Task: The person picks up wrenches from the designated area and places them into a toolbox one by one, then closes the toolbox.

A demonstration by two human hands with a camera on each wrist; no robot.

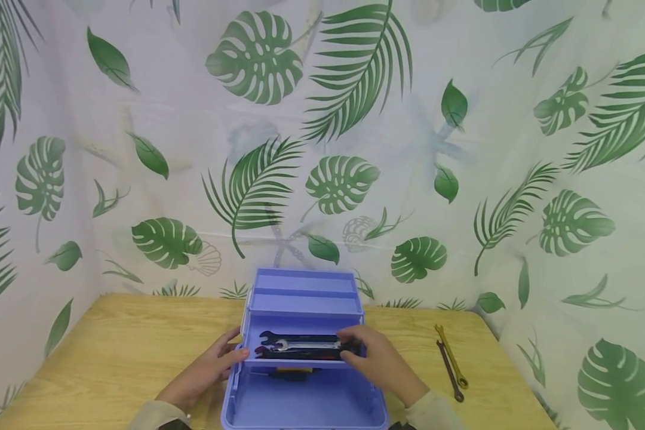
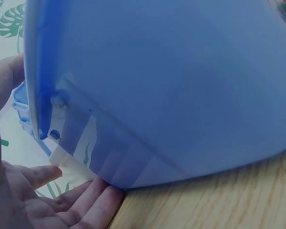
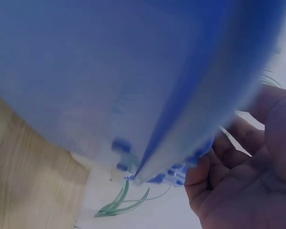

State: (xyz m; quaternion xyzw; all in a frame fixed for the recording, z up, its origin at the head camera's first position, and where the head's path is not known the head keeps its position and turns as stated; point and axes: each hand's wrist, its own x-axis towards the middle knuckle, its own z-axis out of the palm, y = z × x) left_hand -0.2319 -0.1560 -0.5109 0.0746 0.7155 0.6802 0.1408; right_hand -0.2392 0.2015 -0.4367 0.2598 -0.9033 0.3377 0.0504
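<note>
A blue-violet toolbox stands opened on the table, its lid tilted up behind. In its raised tray several wrenches lie side by side, black ones with a silver one between. My right hand reaches over the tray's right end, thumb and fingers curled about the wrenches' ends, which it partly hides. At the left side my left hand touches the box, thumb by the tray's corner. In the left wrist view its other fingers lie extended along the box's outer wall.
Right of the box, a gold-coloured wrench and a darker wrench lie on the wooden table. A dark-handled tool with some yellow shows beneath the tray. A leaf-printed cloth hangs behind the table.
</note>
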